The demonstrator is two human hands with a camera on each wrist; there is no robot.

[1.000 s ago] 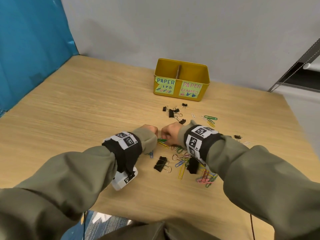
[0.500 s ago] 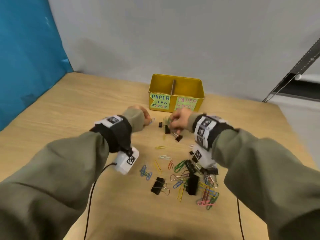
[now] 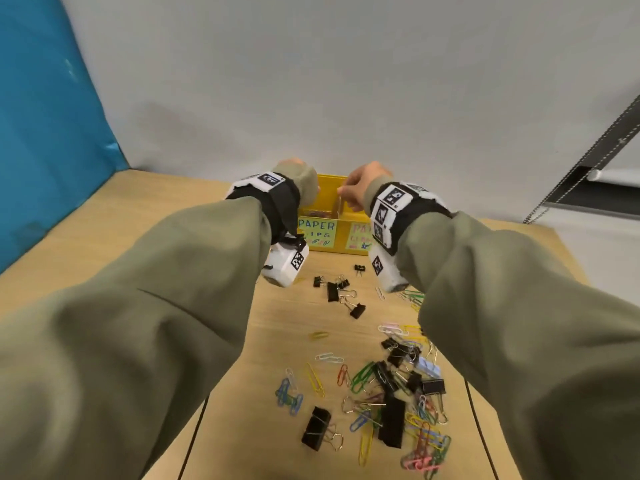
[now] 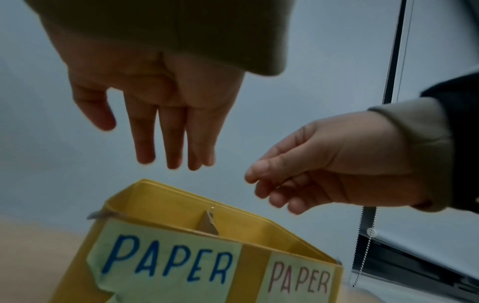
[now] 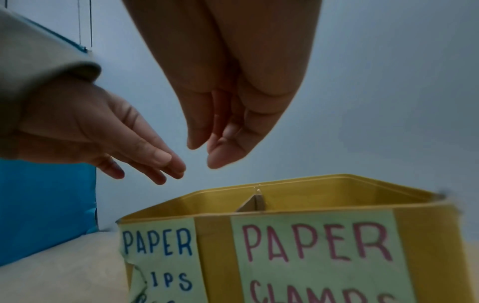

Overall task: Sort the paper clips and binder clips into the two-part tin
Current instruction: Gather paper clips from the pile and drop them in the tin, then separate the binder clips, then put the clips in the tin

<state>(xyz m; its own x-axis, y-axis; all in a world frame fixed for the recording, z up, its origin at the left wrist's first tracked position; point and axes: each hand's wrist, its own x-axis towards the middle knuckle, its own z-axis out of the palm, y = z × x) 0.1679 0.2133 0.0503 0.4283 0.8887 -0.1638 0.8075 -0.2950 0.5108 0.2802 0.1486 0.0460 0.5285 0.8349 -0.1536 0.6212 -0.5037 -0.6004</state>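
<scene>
The yellow two-part tin (image 3: 343,237) stands at the back of the table, with a "PAPER CLIPS" label on its left part and a "PAPER CLAMPS" label on its right. A cardboard divider (image 5: 255,203) splits it. Some paper clips (image 3: 317,213) lie in the left part. My left hand (image 4: 171,143) hovers above the left part with straight fingers pointing down and holds nothing. My right hand (image 5: 207,151) hangs above the divider, its fingers loosely bunched, and I see nothing between them. Loose coloured paper clips (image 3: 289,396) and black binder clips (image 3: 334,291) lie scattered on the table.
A dense pile of mixed clips (image 3: 391,386) and a large binder clip (image 3: 316,427) lie near me on the wooden table (image 3: 173,202). A blue panel (image 3: 45,133) stands at the left, with a grey wall behind it. A blind's bead chain (image 3: 588,150) hangs at the right.
Both hands rose from the clip pile and moved forward to above the tin. The left hand's fingers, curled before, now point straight down.
</scene>
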